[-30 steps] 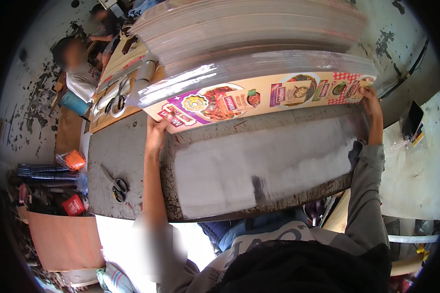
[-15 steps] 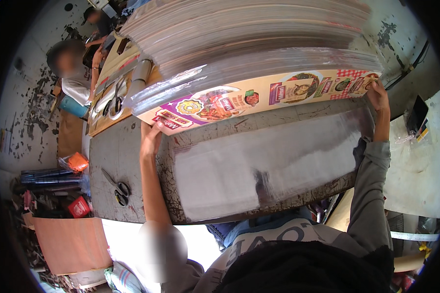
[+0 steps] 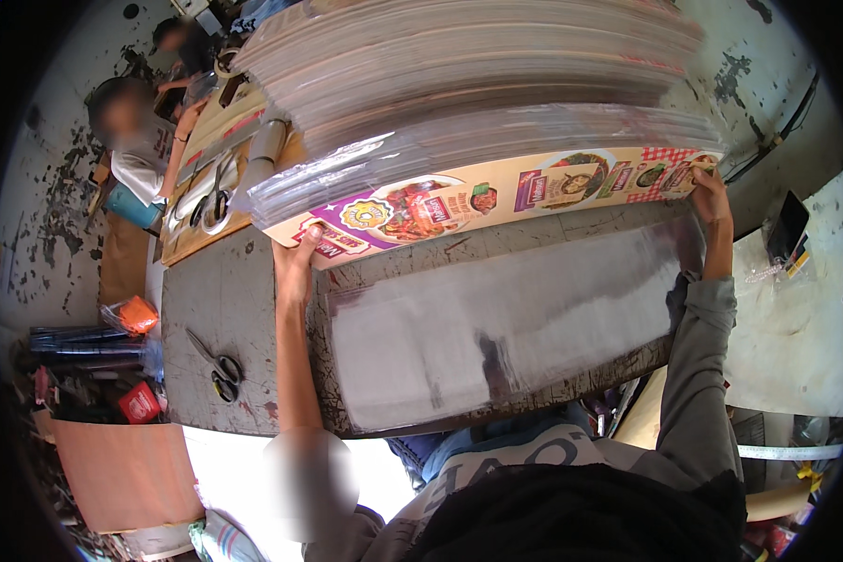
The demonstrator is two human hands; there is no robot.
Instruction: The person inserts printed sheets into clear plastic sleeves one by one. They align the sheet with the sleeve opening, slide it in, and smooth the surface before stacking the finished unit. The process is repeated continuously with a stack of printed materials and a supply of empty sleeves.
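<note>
A long printed panel (image 3: 506, 204), cream with pictures of food dishes, is stretched between my two hands in front of a tall stack. My left hand (image 3: 295, 265) grips its left end, thumb on the printed face. At the other end my right hand (image 3: 711, 195) pinches the right corner. Behind the panel rises the stack of long sheets in clear plastic (image 3: 478, 70), their edges toward me. A long, cloudy plastic sheet (image 3: 421, 328) lies flat on the dark table nearer to me. Fingers behind the panel are hidden.
Black-handled scissors (image 3: 217, 367) lie on the table (image 3: 192, 300) at left. Another pair of scissors (image 3: 217, 201) and a grey roll (image 3: 265, 150) rest on a wooden board. Two people sit at the far left. An orange bundle (image 3: 137, 316) is beside the table.
The panel has come slightly down toward me, both hands still on it. My left thumb sits a little farther onto the printed face. The whole view has shifted slightly.
</note>
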